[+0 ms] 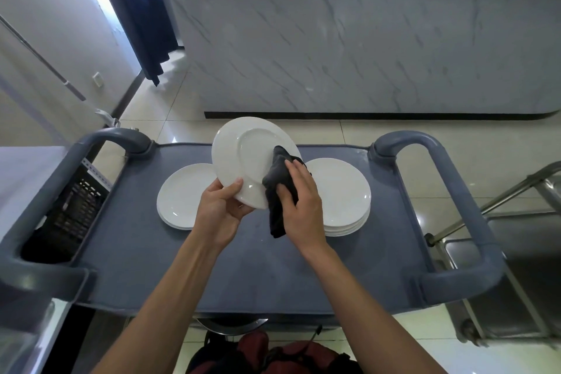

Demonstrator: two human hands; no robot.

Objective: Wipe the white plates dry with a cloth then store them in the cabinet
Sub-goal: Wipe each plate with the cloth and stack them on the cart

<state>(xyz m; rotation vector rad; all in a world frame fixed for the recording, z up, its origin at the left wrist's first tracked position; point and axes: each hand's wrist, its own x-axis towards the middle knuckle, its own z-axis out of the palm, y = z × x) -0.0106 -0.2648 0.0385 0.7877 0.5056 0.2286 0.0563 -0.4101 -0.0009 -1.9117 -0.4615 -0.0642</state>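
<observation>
White round ceramic plate (243, 158) is tilted up above the grey-blue plastic service cart (145, 252), raised off the cart top, its face turned toward you. Your left hand (220, 211) grips its near-left rim, thumb curled over the front, fingers wrapped behind. Your right hand (300, 197) clutches a dark grey crumpled cloth (277, 182) and presses it against the plate's right side; part of the cloth hangs down below the hand. Thumb and fingers are curled round the cloth.

Two stacks of white plates sit flat on the cart top. Left stack (182, 197) lies just beside your left hand, partly hidden behind the held plate. Right stack (343, 194) is taller, several plates, partly hidden behind your right hand.

Cart has looped grey handles at both ends. Black slotted plastic crate (76, 203) sits beyond the cart's left side. White marbled counter with black top (364, 48) stands across the tiled floor. Dark blue curtain (136, 9) hangs at upper left. Steel trolley frame (501, 197) is at right.
</observation>
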